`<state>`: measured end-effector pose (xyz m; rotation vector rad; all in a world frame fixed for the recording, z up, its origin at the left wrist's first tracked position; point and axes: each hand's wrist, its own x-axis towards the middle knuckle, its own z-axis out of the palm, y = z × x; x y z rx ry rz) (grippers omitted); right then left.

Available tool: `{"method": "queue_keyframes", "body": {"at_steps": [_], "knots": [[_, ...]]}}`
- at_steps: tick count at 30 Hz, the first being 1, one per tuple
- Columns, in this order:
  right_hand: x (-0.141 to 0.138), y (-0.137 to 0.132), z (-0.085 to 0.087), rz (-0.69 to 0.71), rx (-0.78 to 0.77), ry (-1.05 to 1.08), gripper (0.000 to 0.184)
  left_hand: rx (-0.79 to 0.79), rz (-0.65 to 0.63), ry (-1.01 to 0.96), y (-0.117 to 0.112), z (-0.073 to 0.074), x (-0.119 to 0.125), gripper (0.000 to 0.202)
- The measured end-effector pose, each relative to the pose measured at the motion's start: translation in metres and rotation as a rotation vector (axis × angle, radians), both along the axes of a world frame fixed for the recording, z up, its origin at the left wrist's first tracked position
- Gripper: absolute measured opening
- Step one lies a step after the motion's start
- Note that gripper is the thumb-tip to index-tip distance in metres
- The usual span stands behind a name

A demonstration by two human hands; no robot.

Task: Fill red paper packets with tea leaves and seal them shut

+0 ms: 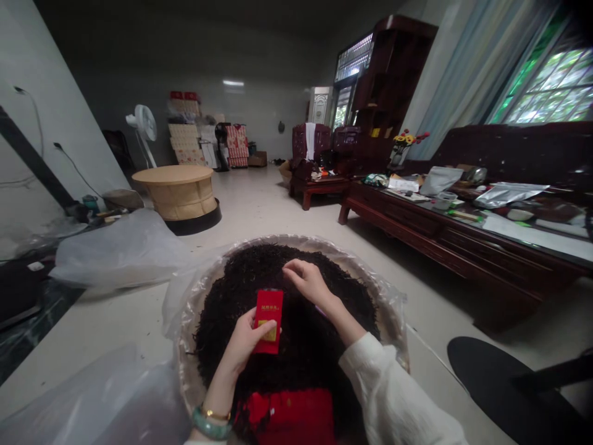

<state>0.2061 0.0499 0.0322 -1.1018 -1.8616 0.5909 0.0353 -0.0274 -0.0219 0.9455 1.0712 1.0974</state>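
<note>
A large round basket [186,371] lined with clear plastic is filled with dark, twisted dried tea leaves [296,346]. Over the leaves, my left hand [248,337] grips a small red tea packet [269,306] with gold print, thumb across its front. The packet stands roughly upright, its top end away from me. Just above and to the right of that top, my right hand [306,278] is closed in a pinch; what its fingertips hold, if anything, is too small to make out. More red packets [296,415] lie on the leaves at the near side of the basket.
Clear plastic bags [120,247] lie on the floor at the left, before a round wooden drum-shaped table [173,176]. A long, cluttered dark wooden table [445,238] stands at the right. Nearer on the right is a black round stand base [491,377]. Stacked boxes [185,145] line the back.
</note>
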Motion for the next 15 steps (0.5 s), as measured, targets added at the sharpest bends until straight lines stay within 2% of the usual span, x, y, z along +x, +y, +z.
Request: {"method": "queue_keyframes", "body": {"at_steps": [1,3,6,8,12,15], "knots": [[0.000,-0.003,0.001,-0.015,0.020,-0.025,0.013,0.016,0.027,0.015,0.000,0.000,0.000,0.051],[-0.002,-0.011,0.002,0.043,0.018,-0.063,0.015,0.047,0.075,0.048,-0.001,0.003,0.001,0.050],[-0.010,-0.022,-0.001,0.152,-0.059,-0.083,0.016,0.079,0.101,0.066,-0.002,0.008,0.004,0.056],[-0.015,-0.025,-0.006,0.162,-0.115,-0.057,0.007,0.091,0.100,0.030,-0.003,0.011,0.005,0.058],[-0.016,-0.024,-0.011,0.215,-0.200,0.024,0.009,0.100,0.160,-0.006,-0.004,0.012,0.003,0.056],[-0.015,-0.026,-0.008,0.224,-0.256,0.013,0.010,0.111,0.206,0.024,-0.003,0.010,0.003,0.053]]}}
